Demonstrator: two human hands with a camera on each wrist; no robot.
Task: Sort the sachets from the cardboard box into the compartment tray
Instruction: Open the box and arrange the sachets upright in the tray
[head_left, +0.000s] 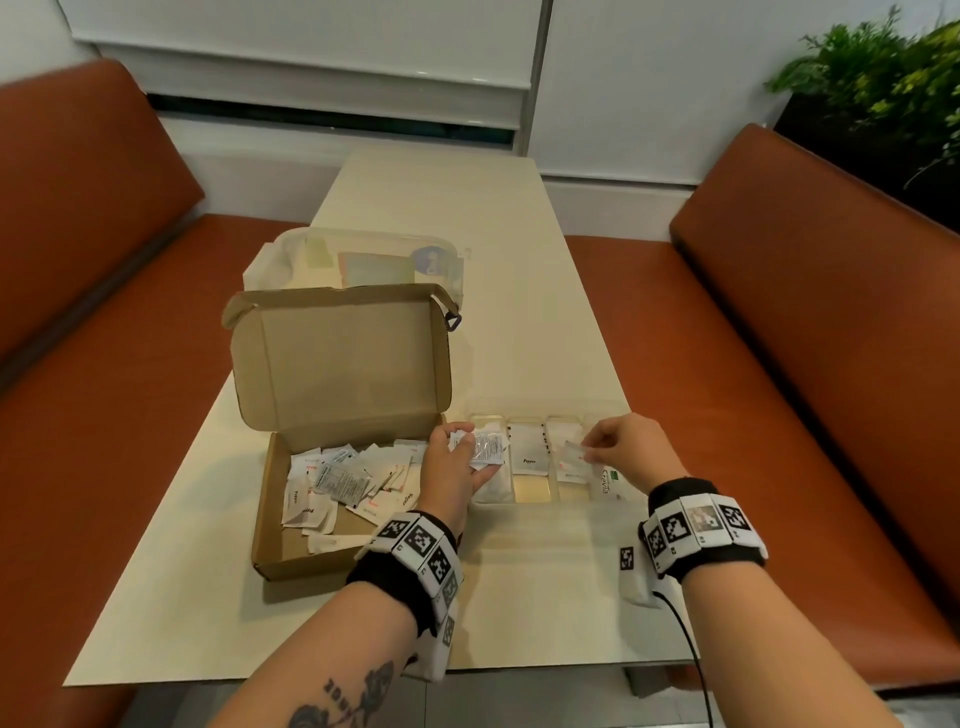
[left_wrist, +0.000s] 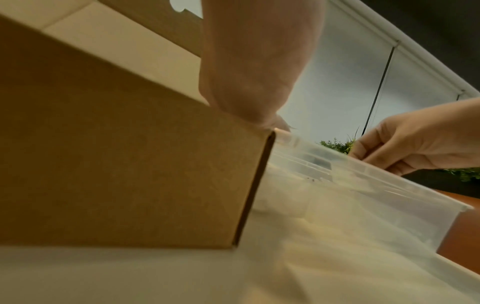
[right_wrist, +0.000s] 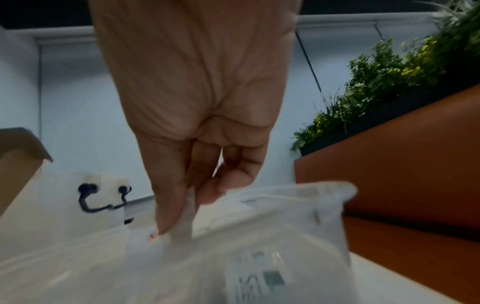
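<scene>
**Two sachets in hand, most of the pile still in the box**

Nearest to the camera are the wrists with their marker bands. Just past them, the left hand (head_left: 451, 470) sits at the seam between the cardboard box (head_left: 270, 525) and the clear compartment tray (head_left: 545, 506), thumb and fingers (head_left: 485, 474) curled round a printed sachet (head_left: 480, 448) held over the tray's leftmost slot. The right hand (head_left: 626, 451) pinches a small white sachet (head_left: 574, 451) between thumb and fingertips, low over the third slot from the left.

The tray already has a Pepper packet (head_left: 529, 457) in the second slot and a Stevia stick (head_left: 603, 480) on the right. The box, lid propped open, holds a loose heap of sachets (head_left: 343, 480), so I'd say there's a long way to go.

For this drop, I'd read the label first, match it to what's lying in that slot, then lay the packet flat and lengthwise so it doesn't ride up on a divider. Let go low, since these are light and flip easily.

Further back on the table (head_left: 467, 208) is a clear lidded container (head_left: 363, 257).
</scene>
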